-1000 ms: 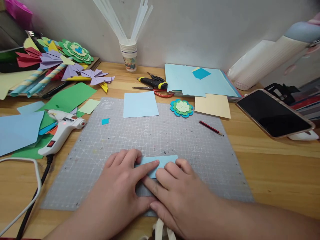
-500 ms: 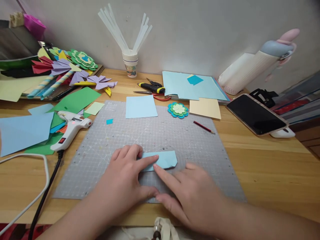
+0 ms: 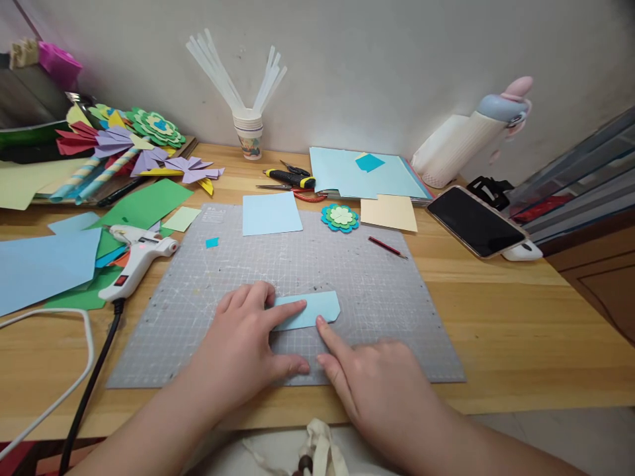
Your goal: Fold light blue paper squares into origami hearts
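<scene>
A folded strip of light blue paper (image 3: 322, 306), one end with clipped corners, lies flat on the grey cutting mat (image 3: 391, 297). My left hand (image 3: 248, 337) rests over the strip's left part, its index finger stretched along the top and its thumb spread out on the mat. That hand hides the left end of the paper. With the index finger extended, my right hand (image 3: 381, 377) touches the strip's near folded edge, right of the left fingertip. Its thumb is apart from the index finger, and the other fingers are curled under.
A light blue square (image 3: 272, 213), a layered paper flower (image 3: 340, 217) and a pencil (image 3: 387, 247) lie toward the mat's far side. The glue gun (image 3: 141, 254) sits left, its black cord running forward. A phone (image 3: 476, 220) leans at right; a cup (image 3: 249, 139) holds white sticks.
My right index finger has slid rightward along the strip's near edge, toward the clipped end. The near edge now lies flatter. My left hand stays on the paper; the whole view has shifted slightly.
</scene>
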A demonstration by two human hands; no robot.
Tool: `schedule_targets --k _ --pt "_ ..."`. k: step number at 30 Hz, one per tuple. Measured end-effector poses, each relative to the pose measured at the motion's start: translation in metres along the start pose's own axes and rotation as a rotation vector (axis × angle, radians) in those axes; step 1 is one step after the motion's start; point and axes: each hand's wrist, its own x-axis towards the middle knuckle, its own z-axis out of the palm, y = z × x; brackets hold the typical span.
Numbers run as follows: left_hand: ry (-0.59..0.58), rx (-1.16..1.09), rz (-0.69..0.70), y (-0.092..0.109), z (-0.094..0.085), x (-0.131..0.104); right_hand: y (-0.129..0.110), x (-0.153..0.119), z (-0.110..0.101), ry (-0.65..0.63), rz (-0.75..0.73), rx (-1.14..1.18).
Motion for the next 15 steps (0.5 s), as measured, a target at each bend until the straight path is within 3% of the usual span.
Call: schedule_targets --k 4,8,11,15 --pt "-0.030 0.002 -0.015 0.000 -0.001 0.000 0.012 -0.007 0.002 0.004 0.082 -0.038" --pt "-0.050 0.001 -0.009 0.001 -0.005 0.003 0.024 -0.004 -0.004 0.050 0.056 0.034" --pt "-0.053 0.002 0.010 0.002 -0.008 0.008 0.030 0.009 -0.010 0.187 -0.043 0.134" --pt "-0.074 -0.063 0.048 0.001 -0.009 0.013 0.032 0.031 -0.005 0.307 -0.306 0.200"
